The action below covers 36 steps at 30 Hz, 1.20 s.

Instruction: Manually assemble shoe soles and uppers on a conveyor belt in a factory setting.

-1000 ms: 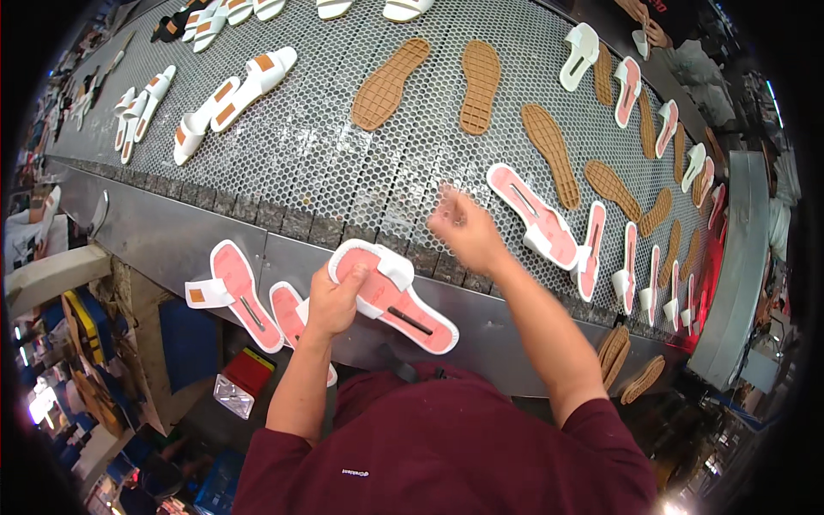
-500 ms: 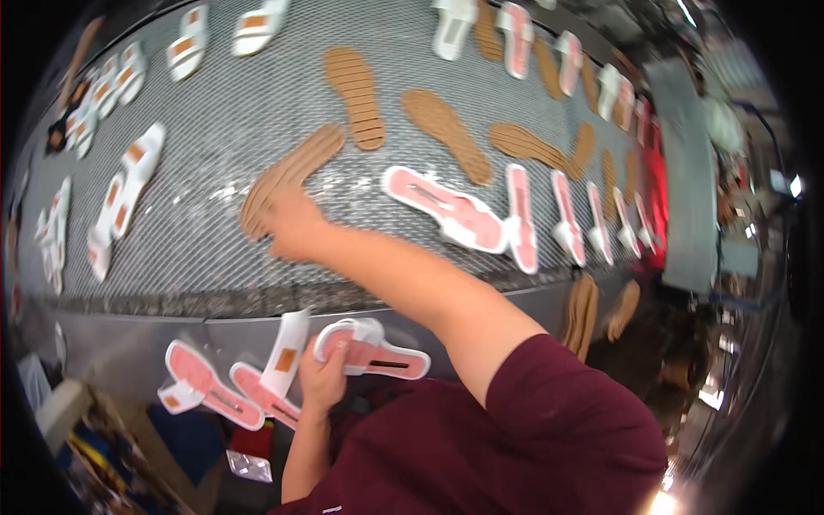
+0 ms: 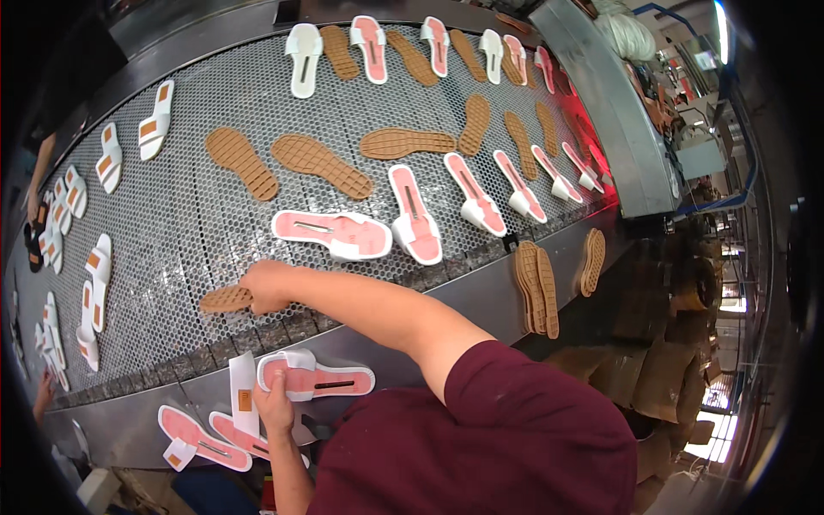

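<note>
My right hand (image 3: 269, 286) is closed on one end of a brown outsole (image 3: 226, 299), just above the near edge of the mesh conveyor belt (image 3: 283, 184). Closer to my body, my left hand (image 3: 275, 409) grips a white slide sandal (image 3: 330, 380) with a pink insole, the thumb over its strap end. Beside that hand stands a white piece with a tan patch (image 3: 244, 395); whether the fingers also touch it I cannot tell. Another pink-and-white sandal (image 3: 204, 439) lies to its left. A pink-insole sandal (image 3: 296, 225) lies on the belt beyond my right forearm.
Brown outsoles (image 3: 322, 163) and pink or white sandals (image 3: 369, 50) lie in rows on the belt. White sandals (image 3: 156, 122) rest at the left, where other people's hands (image 3: 41, 395) show. A metal machine housing (image 3: 592, 112) glows red inside. Outsoles (image 3: 534, 287) sit along the near edge.
My right hand has brought the outsole toward the belt's near edge. My left hand keeps hold of the sandal. The whole view has turned, shifting the belt's rows leftward in the picture.
</note>
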{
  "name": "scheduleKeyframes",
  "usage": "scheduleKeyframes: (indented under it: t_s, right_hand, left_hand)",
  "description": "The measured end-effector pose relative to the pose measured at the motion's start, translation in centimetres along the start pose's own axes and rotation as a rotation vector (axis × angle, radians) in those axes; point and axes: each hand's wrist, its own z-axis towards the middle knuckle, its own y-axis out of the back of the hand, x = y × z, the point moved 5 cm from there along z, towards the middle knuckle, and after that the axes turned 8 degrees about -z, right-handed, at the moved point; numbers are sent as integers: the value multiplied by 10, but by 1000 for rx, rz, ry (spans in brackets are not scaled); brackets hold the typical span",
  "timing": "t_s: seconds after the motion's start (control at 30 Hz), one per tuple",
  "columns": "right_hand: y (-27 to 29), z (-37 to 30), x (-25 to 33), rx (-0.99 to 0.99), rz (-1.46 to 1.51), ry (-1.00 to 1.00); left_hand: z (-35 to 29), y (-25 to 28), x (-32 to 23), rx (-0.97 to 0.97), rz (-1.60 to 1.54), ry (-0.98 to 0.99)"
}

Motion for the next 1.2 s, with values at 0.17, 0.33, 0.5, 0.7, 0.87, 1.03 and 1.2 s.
scheduleKeyframes:
  t_s: [0.17, 0.33, 0.5, 0.7, 0.87, 1.03, 1.2]
  right_hand:
    - [-7, -116, -44, -193, 828, -3]
    - [-32, -232, -65, -287, 857, -192]
    - [-116, -265, -67, -335, 1215, -182]
    - [-148, -261, -54, -215, 1088, -184]
    - [-155, -251, -44, -188, 1106, -137]
    - [-157, -246, -44, -192, 1129, -118]
    - [-154, -249, -48, -176, 1077, -134]
  left_hand:
    - [7, -18, 23, 59, -89, 38]
    - [12, -37, 27, 132, 143, -6]
    - [17, -70, 33, 266, -54, 66]
    - [9, -105, 29, 373, -169, 52]
    - [6, -113, 35, 341, -163, 77]
    - [5, -118, 35, 326, -164, 120]
    - [1, -126, 33, 320, -140, 133]
